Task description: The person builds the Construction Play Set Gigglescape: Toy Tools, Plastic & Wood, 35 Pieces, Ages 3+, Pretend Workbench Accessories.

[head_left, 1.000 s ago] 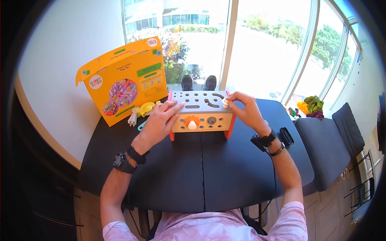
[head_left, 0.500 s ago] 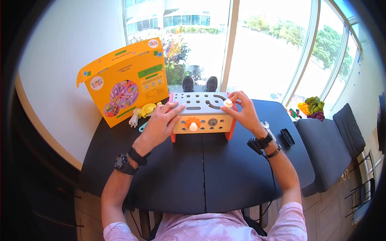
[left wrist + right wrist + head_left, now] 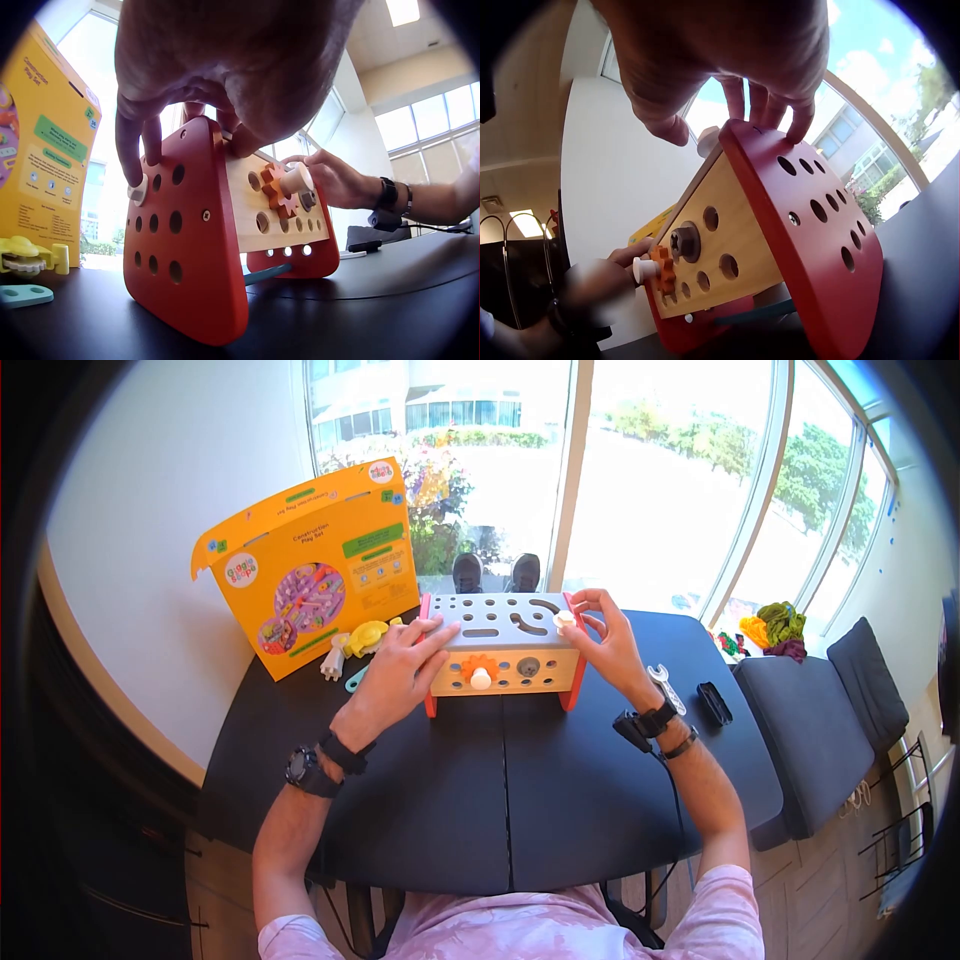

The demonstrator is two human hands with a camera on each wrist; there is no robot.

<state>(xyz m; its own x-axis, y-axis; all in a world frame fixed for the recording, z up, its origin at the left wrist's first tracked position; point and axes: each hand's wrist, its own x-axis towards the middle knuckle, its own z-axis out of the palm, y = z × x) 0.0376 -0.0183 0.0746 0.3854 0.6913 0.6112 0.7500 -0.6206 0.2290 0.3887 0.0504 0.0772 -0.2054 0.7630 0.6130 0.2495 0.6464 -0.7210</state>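
Observation:
A toy workbench [image 3: 505, 646] with a grey perforated top, wooden front and red side panels stands on the black table. My left hand [image 3: 402, 668] grips its left end, fingers over the red panel and thumb at the front edge. One left fingertip is at a white bolt head [image 3: 137, 192] on that panel. My right hand [image 3: 612, 650] is spread around a white bolt [image 3: 708, 140] at the top's right corner. Its thumb is slightly apart from the bolt, while other fingertips rest on the right panel. An orange gear [image 3: 280, 191] and a grey bolt [image 3: 686, 241] sit on the front.
A yellow box [image 3: 320, 550] stands behind to the left, with yellow toy pieces [image 3: 366, 634] and a teal strip [image 3: 26, 295] beside it. To the right lie a light-coloured wrench [image 3: 664, 687] and a black case [image 3: 714, 703]. A grey chair [image 3: 805, 735] is beyond.
The right thumb and index finger were around the white bolt; now they have spread, with the fingers toward the right side panel. The left hand has kept its hold.

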